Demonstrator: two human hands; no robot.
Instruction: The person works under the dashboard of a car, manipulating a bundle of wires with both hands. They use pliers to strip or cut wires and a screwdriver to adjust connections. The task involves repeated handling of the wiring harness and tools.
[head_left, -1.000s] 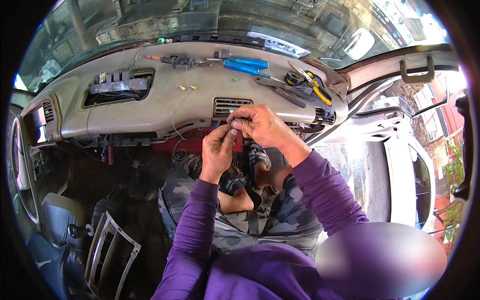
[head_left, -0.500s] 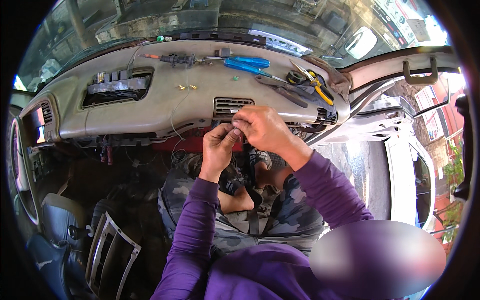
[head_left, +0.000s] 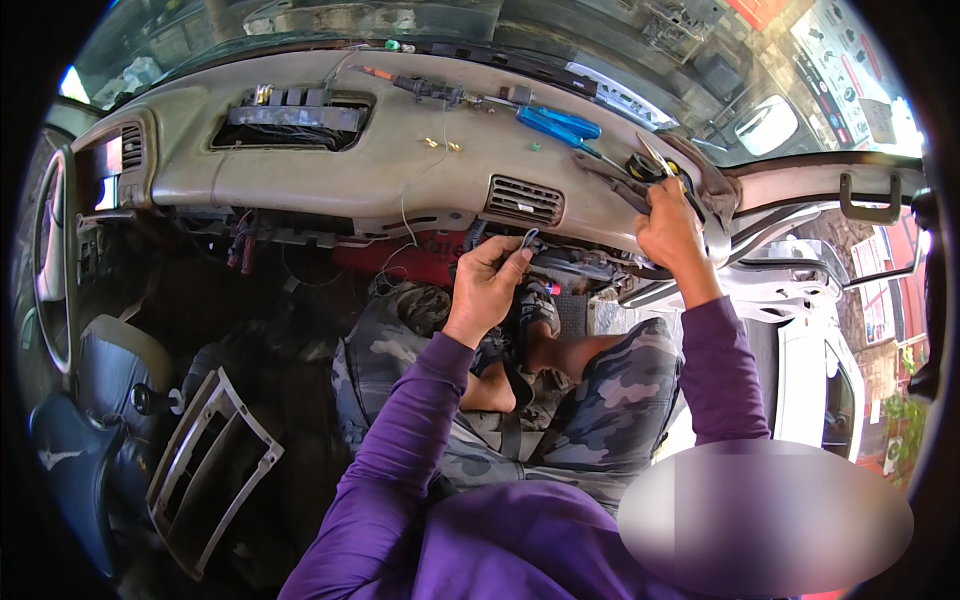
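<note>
My left hand [head_left: 488, 288] is held below the dashboard's front edge, its thumb and forefinger pinched on a thin wire [head_left: 528, 239] bent in a small loop. My right hand [head_left: 674, 232] is at the right end of the dashboard, its fingers closed over the handles of a pair of pliers [head_left: 652, 152]. The metal jaws point away from me; the hand hides most of the yellow grips. Beside the pliers is a roll of black tape [head_left: 640, 168]. Another pair of dark-handled pliers [head_left: 625, 188] lies just left of the right hand.
On the beige dashboard [head_left: 300, 180] lie a blue-handled tool [head_left: 555, 124], a soldering iron [head_left: 425, 90] and small brass-coloured pieces [head_left: 440, 146]. A loose thin wire [head_left: 404, 200] hangs over its edge. A dark cloth [head_left: 722, 185] sits at the right end. A trim frame [head_left: 215, 470] stands lower left.
My right hand has left the left hand and moved right and away, onto the yellow-handled pliers. My left hand still pinches, with the wire now showing. The whole view has shifted.
</note>
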